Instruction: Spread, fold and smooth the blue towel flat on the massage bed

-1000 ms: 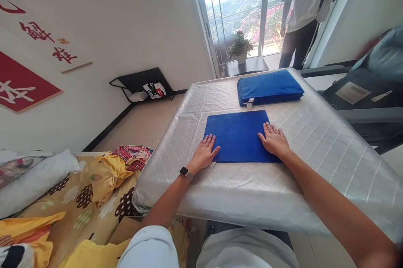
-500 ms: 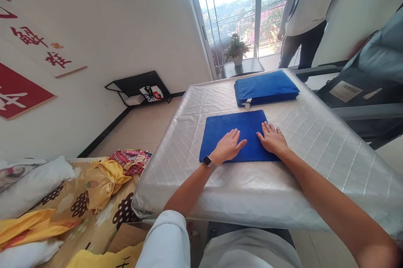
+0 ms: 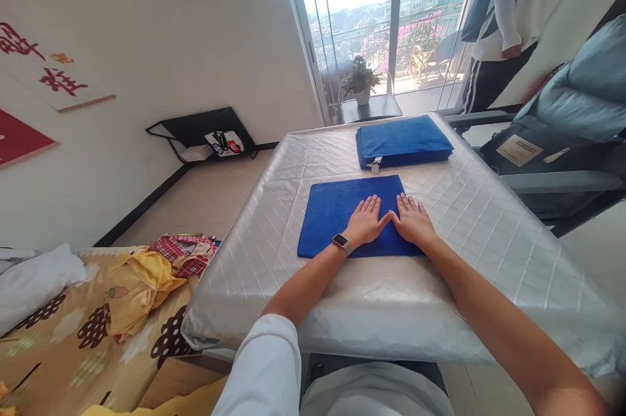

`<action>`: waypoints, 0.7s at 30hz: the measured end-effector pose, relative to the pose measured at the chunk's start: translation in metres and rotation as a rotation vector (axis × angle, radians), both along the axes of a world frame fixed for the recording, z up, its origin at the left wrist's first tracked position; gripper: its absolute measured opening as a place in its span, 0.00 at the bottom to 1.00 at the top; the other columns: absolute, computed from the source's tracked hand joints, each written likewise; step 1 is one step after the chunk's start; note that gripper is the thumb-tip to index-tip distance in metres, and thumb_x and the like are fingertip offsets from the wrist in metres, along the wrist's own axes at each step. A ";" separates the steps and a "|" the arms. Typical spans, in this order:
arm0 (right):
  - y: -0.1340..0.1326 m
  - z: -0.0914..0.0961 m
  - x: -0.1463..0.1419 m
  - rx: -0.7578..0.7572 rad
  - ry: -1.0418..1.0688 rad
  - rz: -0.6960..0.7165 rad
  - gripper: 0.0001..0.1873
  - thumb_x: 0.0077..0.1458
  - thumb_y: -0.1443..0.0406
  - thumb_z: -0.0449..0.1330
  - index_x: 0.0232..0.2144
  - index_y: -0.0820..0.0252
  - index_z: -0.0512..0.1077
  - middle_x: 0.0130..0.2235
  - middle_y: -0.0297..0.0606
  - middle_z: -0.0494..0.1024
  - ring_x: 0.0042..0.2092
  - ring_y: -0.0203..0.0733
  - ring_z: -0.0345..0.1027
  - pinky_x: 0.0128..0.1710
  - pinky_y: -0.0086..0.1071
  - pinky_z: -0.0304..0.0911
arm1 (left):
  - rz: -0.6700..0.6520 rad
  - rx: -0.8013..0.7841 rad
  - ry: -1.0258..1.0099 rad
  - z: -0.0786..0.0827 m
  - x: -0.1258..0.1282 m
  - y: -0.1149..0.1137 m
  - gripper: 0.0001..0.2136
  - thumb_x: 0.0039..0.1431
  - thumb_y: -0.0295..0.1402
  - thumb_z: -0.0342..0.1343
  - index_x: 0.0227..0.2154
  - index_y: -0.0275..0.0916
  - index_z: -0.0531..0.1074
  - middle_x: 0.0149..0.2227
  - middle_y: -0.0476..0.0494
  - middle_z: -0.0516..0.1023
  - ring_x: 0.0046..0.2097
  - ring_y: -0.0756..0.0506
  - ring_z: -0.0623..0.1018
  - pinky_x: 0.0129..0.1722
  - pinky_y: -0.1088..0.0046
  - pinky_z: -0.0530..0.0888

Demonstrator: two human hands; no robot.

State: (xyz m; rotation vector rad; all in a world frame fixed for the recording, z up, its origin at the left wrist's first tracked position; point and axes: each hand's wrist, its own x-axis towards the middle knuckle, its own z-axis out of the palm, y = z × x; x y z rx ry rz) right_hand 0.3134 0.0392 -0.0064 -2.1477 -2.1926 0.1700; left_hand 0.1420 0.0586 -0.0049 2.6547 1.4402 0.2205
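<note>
A folded blue towel (image 3: 328, 215) lies flat on the silver quilted table cover (image 3: 469, 207). My left hand (image 3: 364, 222) rests palm down on its right half, fingers stretched out, a watch on the wrist. My right hand (image 3: 413, 221) lies flat beside it at the towel's right edge, thumbs nearly touching. Behind them, near the far edge, sits a stack of folded blue towels (image 3: 401, 141).
A bed with yellow patterned bedding (image 3: 92, 312) stands at the left. A small potted plant (image 3: 360, 79) sits on a dark stool by the balcony door. Another person (image 3: 518, 25) stands at the far right. A grey chair (image 3: 562, 135) is on the right.
My left hand has slid right across the towel from its left edge until it lies next to my right hand. The view has shifted slightly; the other person moved right.
</note>
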 end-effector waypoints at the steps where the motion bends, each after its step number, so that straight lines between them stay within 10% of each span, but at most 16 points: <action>1: 0.000 0.001 0.000 -0.004 0.008 -0.002 0.39 0.71 0.51 0.36 0.75 0.68 0.46 0.75 0.46 0.44 0.75 0.51 0.38 0.73 0.48 0.35 | 0.015 -0.006 0.009 0.000 -0.012 0.003 0.40 0.72 0.56 0.24 0.72 0.28 0.52 0.74 0.33 0.50 0.75 0.41 0.49 0.74 0.60 0.47; 11: 0.002 0.004 0.004 -0.033 0.026 0.000 0.40 0.71 0.49 0.35 0.75 0.66 0.46 0.75 0.43 0.44 0.75 0.50 0.38 0.73 0.47 0.37 | 0.380 -0.038 0.034 -0.005 -0.156 0.015 0.39 0.72 0.55 0.25 0.73 0.30 0.49 0.74 0.31 0.47 0.75 0.38 0.48 0.73 0.54 0.50; 21: 0.000 0.003 0.004 -0.028 -0.030 0.000 0.40 0.70 0.49 0.34 0.75 0.68 0.45 0.76 0.42 0.43 0.75 0.49 0.38 0.73 0.47 0.38 | 0.403 -0.041 -0.045 -0.007 -0.164 0.013 0.44 0.69 0.60 0.23 0.72 0.28 0.51 0.74 0.26 0.48 0.74 0.34 0.51 0.71 0.52 0.53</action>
